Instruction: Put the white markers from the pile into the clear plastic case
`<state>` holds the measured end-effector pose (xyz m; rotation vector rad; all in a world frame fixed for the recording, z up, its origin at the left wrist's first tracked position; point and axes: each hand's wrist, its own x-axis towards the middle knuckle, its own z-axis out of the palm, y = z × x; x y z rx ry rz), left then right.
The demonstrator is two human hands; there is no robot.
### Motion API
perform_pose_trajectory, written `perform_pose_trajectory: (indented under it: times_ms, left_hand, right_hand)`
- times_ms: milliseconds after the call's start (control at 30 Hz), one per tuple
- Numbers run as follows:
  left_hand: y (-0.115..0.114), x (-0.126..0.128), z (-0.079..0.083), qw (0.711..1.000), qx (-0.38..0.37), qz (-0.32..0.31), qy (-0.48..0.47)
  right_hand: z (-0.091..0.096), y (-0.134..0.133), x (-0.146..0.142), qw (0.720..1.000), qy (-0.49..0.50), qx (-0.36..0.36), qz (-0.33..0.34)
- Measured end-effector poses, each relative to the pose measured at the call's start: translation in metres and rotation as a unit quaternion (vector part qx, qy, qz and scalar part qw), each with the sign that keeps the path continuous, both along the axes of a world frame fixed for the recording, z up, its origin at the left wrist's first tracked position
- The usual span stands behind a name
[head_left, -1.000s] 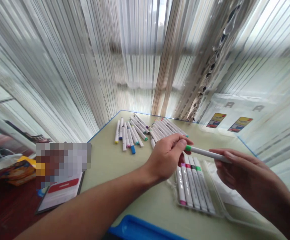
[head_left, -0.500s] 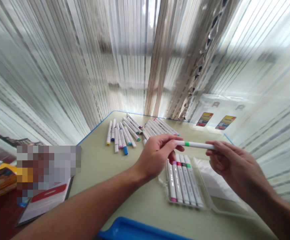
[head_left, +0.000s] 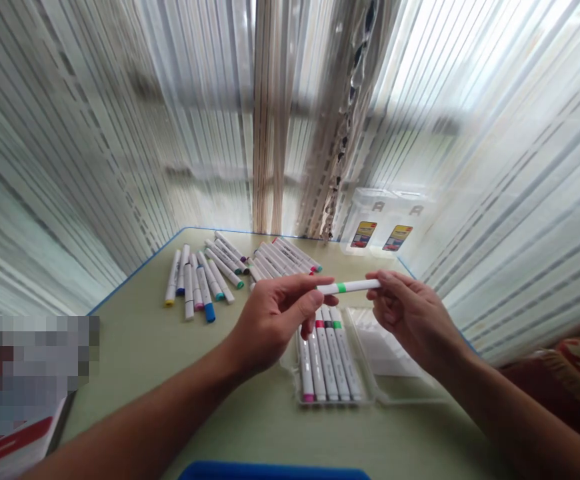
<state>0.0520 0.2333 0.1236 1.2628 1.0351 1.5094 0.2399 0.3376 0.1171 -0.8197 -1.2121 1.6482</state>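
A white marker with a green band point(head_left: 357, 286) is held level between my two hands. My left hand point(head_left: 283, 310) pinches its left end between thumb and fingers. On the other end, my right hand point(head_left: 405, 303) has its thumb and fingertips closed. Just below lies an open clear plastic case point(head_left: 370, 393), in which several white markers point(head_left: 331, 367) stand side by side, with red, dark and green bands among them. My left fingers hide part of this row. The case's open lid, at the right, has a white sheet point(head_left: 380, 347) in it.
Loose capped markers point(head_left: 203, 280) lie in a pile at the table's back left, with another group point(head_left: 285, 257) beside it. Two clear cases with labels point(head_left: 380, 233) stand at the back right, by a striped curtain point(head_left: 210, 133). A blue tray edge point(head_left: 275, 471) shows in front.
The view has turned right, so everything sits further left in the picture. Both hands still hold the same green-banded marker.
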Motion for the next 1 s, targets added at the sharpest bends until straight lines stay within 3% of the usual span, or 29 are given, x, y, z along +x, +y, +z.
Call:
perform_pose_trajectory:
  times_ms: [300,533,1000]
  left_hand:
    - [0.004,-0.002,-0.002,0.997,-0.032,0.037,-0.051]
    - [0.008,-0.004,-0.006,0.997,-0.056,0.054,0.003]
    - [0.009,-0.005,-0.009,0.998,-0.067,0.008,0.015]
  right_hand:
    - [-0.001,-0.002,0.000,0.999,-0.015,0.031,0.018]
    - [-0.001,-0.004,0.000,0.997,-0.038,0.057,0.035]
    - [0.000,-0.003,0.000,0.997,-0.023,0.061,0.032]
